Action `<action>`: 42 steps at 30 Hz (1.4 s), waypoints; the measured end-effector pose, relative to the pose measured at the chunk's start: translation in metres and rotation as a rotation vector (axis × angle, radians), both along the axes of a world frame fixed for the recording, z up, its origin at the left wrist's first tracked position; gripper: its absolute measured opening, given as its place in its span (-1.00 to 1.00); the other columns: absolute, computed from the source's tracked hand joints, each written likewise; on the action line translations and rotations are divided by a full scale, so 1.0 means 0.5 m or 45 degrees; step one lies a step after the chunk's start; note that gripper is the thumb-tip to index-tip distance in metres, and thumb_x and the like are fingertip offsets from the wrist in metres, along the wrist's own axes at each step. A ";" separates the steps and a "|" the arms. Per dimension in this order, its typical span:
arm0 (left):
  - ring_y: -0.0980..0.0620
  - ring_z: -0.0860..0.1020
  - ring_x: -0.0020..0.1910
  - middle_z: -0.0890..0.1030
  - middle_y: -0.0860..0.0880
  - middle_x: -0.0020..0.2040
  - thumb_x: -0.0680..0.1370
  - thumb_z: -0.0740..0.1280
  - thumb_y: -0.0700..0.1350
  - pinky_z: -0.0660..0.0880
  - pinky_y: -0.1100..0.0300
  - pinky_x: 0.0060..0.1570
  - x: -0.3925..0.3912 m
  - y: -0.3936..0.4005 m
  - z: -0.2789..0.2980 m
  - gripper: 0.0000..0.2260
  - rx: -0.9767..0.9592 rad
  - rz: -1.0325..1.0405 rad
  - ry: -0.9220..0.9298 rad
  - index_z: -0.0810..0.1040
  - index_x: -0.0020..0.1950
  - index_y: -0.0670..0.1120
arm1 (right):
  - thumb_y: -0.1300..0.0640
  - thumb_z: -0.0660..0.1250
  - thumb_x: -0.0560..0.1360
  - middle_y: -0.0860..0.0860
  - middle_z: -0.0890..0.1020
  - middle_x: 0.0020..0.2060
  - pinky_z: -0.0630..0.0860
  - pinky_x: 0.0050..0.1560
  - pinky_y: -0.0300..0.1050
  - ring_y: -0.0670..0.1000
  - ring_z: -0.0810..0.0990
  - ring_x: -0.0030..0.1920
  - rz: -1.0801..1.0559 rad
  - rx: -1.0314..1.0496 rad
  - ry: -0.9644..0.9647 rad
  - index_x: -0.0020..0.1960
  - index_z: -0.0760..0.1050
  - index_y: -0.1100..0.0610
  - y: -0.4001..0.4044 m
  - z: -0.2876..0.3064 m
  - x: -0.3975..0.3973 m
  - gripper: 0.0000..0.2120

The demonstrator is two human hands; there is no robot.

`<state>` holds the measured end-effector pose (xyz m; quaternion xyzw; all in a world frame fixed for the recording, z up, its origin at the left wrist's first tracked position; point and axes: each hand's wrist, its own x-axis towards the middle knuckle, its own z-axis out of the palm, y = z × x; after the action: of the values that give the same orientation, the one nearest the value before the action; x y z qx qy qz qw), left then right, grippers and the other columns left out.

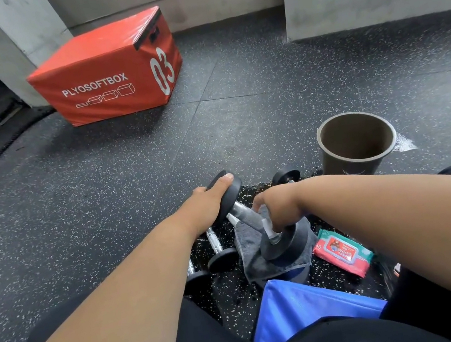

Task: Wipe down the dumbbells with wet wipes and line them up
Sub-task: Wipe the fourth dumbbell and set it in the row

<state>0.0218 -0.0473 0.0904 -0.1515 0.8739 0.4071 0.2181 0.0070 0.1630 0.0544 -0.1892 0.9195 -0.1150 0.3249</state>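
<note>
Several dumbbells lie on the speckled rubber floor (97, 169) in front of a seated person, and one is being handled. At far left stands an orange plyo box (107, 74) against the wall, well apart from the work. Nearer, two small chrome-handled dumbbells (216, 247) lie side by side under the left forearm, their long axes running roughly away from the person.

The held dumbbell (257, 219) is tilted, its long axis slanting from the upper-left head down to the lower-right head, which rests on a grey cloth (252, 259). The left hand (209, 204) reaches forward with the arm nearly straight and cups the raised upper-left head, fingers wrapped over its rim and thumb lying along the top. The right hand (278, 206), wrist bent down, is closed around the handle with a pale wet wipe (266, 223) bunched under the curled fingers.

Another small dumbbell (285, 176) lies just beyond the right hand. Right of the cloth sits a red pack of wipes (342, 252), beside a blue mat (302, 305). Farther right stands a brown bucket (355, 145), upright.
</note>
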 end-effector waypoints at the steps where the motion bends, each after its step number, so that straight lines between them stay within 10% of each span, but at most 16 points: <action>1: -0.14 0.63 0.21 0.65 -0.07 0.31 0.25 0.21 0.76 0.48 -0.18 0.37 0.000 0.000 0.001 0.05 -0.006 -0.002 -0.003 0.53 0.46 0.04 | 0.06 0.55 0.44 -0.15 0.57 -0.11 0.49 -0.01 -0.09 0.03 0.58 0.01 -0.008 -0.024 -0.015 0.53 0.36 -0.07 0.000 -0.004 -0.001 -0.29; 8: -0.18 0.63 0.25 0.65 -0.07 0.32 0.16 0.17 0.83 0.45 -0.23 0.41 -0.011 -0.004 -0.013 0.14 -0.037 0.004 -0.018 0.56 0.45 0.06 | 0.12 0.59 0.39 -0.05 0.68 -0.01 0.65 0.08 0.04 0.04 0.69 0.00 -0.009 -0.114 -0.131 0.10 0.44 -0.11 -0.007 -0.032 0.002 -0.57; 13: -0.11 0.61 0.21 0.61 -0.03 0.28 0.35 0.21 0.67 0.46 -0.15 0.39 0.003 0.006 0.009 -0.10 -0.036 -0.041 0.002 0.47 0.45 0.06 | 0.14 0.56 0.37 -0.02 0.71 0.03 0.62 0.18 0.04 0.05 0.69 0.08 -0.019 -0.240 -0.221 0.19 0.50 -0.01 -0.020 -0.042 0.011 -0.55; 23: -0.10 0.59 0.24 0.59 -0.04 0.32 0.44 0.23 0.62 0.44 -0.09 0.37 -0.002 0.009 0.003 -0.14 -0.034 -0.042 0.038 0.44 0.51 0.03 | -0.33 0.57 0.30 -0.05 0.68 -0.22 0.57 0.08 0.04 0.07 0.66 -0.15 -0.238 -0.119 0.100 -0.07 0.56 0.06 -0.058 -0.083 0.030 -0.49; 33: -0.10 0.61 0.20 0.61 -0.04 0.29 0.35 0.23 0.65 0.47 -0.14 0.39 -0.004 0.010 -0.002 -0.07 -0.017 -0.039 0.038 0.47 0.48 0.03 | 0.13 0.53 0.38 0.00 0.69 0.01 0.59 0.20 0.05 0.09 0.66 0.04 -0.146 -0.111 -0.022 0.19 0.57 0.01 -0.039 -0.075 0.026 -0.60; 42: -0.12 0.58 0.26 0.57 -0.05 0.35 0.46 0.24 0.62 0.44 -0.08 0.32 0.000 0.010 -0.002 -0.13 -0.023 -0.038 0.068 0.42 0.54 0.02 | 0.04 0.62 0.40 -0.04 0.62 0.11 0.47 0.08 -0.05 0.11 0.60 0.12 0.061 0.042 0.015 0.29 0.47 -0.07 -0.016 -0.030 0.005 -0.46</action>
<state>0.0217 -0.0422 0.0895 -0.1294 0.8852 0.3998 0.1995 0.0097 0.1549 0.0393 -0.2066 0.9183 -0.0909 0.3254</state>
